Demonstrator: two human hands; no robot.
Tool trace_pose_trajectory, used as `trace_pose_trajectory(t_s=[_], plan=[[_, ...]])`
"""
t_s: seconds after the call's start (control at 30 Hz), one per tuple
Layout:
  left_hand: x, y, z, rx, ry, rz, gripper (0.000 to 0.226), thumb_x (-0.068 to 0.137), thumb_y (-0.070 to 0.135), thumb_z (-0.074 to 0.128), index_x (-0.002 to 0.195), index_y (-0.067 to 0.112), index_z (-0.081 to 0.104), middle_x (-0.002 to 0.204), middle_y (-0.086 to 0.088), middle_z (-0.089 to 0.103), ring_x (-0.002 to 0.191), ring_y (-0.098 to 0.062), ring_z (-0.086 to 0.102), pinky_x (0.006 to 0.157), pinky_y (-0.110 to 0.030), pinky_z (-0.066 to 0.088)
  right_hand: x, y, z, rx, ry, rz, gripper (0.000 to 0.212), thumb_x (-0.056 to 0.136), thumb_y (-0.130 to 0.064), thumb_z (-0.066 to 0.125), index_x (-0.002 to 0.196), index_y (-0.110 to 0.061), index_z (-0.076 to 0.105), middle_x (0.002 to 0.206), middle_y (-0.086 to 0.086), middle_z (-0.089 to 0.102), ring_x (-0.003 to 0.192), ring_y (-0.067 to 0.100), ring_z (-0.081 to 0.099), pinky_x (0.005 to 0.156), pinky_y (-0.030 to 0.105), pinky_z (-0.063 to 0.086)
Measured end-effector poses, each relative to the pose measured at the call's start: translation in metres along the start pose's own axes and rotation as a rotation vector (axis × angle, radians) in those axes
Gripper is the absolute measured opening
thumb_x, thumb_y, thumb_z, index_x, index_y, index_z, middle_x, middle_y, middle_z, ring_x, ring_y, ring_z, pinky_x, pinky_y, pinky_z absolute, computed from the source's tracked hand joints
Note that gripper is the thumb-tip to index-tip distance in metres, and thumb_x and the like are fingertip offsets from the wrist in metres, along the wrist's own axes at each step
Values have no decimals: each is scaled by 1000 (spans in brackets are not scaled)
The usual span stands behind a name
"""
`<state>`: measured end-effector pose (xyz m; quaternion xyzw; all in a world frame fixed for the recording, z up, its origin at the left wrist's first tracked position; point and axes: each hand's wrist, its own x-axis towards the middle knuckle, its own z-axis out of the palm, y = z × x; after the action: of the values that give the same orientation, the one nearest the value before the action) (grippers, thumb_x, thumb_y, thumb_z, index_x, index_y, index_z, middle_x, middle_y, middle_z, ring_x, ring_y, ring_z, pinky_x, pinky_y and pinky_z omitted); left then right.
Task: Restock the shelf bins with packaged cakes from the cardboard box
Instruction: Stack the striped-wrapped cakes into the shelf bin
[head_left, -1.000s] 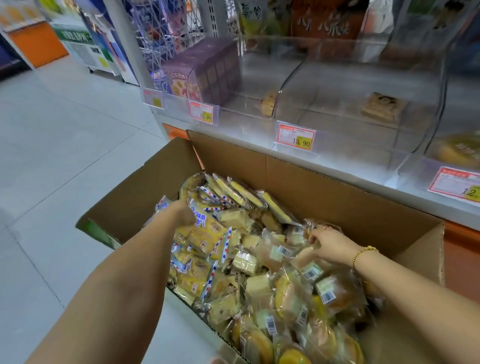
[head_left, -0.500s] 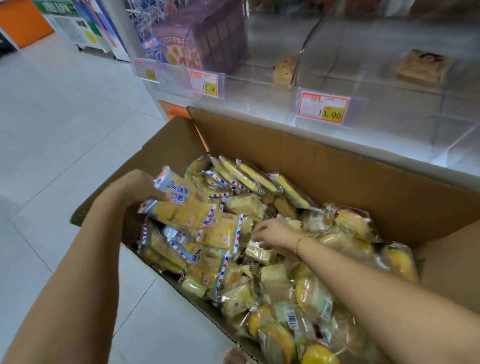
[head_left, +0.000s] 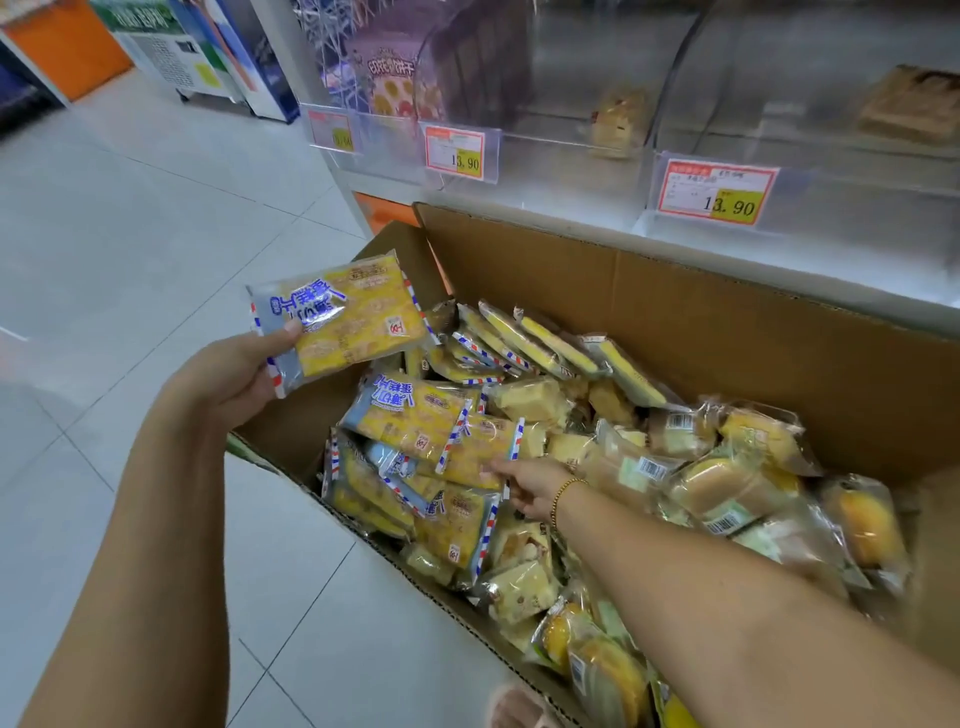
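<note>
Head view: we note the left hand (head_left: 228, 374) clamping a yellow cake packet (head_left: 348, 317), thumb on top, above the cardboard box's (head_left: 675, 312) left edge. The right hand (head_left: 530, 486) reaches into the box, fingers stretched onto the piled packets (head_left: 415, 415). Shelf bins (head_left: 571, 171) stand just beyond the far wall (open tiled floor (head_left: 130, 234) lies left).

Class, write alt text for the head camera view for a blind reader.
A person's left hand holds a yellow cake packet by an open cardboard box of packaged cakes, while the right hand reaches into the pile; clear shelf bins stand behind.
</note>
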<state>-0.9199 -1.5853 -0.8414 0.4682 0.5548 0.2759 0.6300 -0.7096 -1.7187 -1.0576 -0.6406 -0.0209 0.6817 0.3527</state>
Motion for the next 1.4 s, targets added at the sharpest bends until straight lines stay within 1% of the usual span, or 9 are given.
trace_pose_trajectory(t_s=[0.13,0.2,0.3,0.4,0.5,0.77,1.0,1.13,1.4], plan=[[-19,-1,9,-150,-30,-48,35,96,18,46,129,7,54,111,-3,71,95,-13,70,74,-24,58,-14,-11,-5,-53,-54,-102,41,82,-14,75,114,6,57,99,7,62,83,19,56,65,29,50],[-33,-1,21,-220,-59,-73,30,97,19,45,120,8,61,102,-3,74,88,-12,72,67,-22,58,-32,-23,-21,-38,-91,-150,28,85,-10,71,106,3,60,104,13,65,90,24,60,81,37,54],[-62,-2,53,-331,-117,-112,25,90,21,57,109,8,68,93,-5,74,77,-13,73,58,-24,58,-78,-42,-60,-83,-118,-263,17,88,-8,67,80,-10,52,81,10,58,70,17,56,62,29,50],[-86,-8,88,-434,-111,-175,42,68,23,77,106,7,69,101,-10,73,87,-17,72,70,-30,60,-137,-59,-109,-73,-179,-352,12,87,-5,65,91,3,56,91,18,64,80,23,61,73,32,54],[-114,-13,128,-506,-165,-261,30,75,20,67,99,4,72,98,-12,73,84,-19,73,71,-29,60,-201,-68,-159,-3,-225,-462,57,76,-9,68,124,16,48,121,30,60,102,34,61,89,41,53],[-186,-4,254,-339,-403,-260,38,92,24,54,64,11,77,73,-4,73,59,-16,70,54,-29,57,-340,-62,-248,164,-161,-667,17,89,-6,52,99,-3,65,89,7,73,73,12,70,56,26,57],[-235,27,354,-395,-446,-211,15,92,17,57,88,8,68,68,-5,71,52,-15,67,42,-22,51,-409,-45,-292,626,-174,-882,33,81,-32,57,103,-6,60,88,10,73,78,20,72,71,31,60],[-261,28,414,-502,-495,-117,13,92,11,57,100,6,66,87,-7,74,72,-17,72,65,-31,59,-430,-16,-310,720,-37,-1178,53,85,-29,60,130,-7,42,116,15,67,110,30,64,91,39,54],[-315,3,515,-571,-621,32,22,96,13,50,114,9,62,103,-7,73,95,-17,70,88,-33,53,-459,14,-365,842,311,-1344,62,72,-26,76,127,-25,46,130,6,55,118,22,59,89,33,55]])
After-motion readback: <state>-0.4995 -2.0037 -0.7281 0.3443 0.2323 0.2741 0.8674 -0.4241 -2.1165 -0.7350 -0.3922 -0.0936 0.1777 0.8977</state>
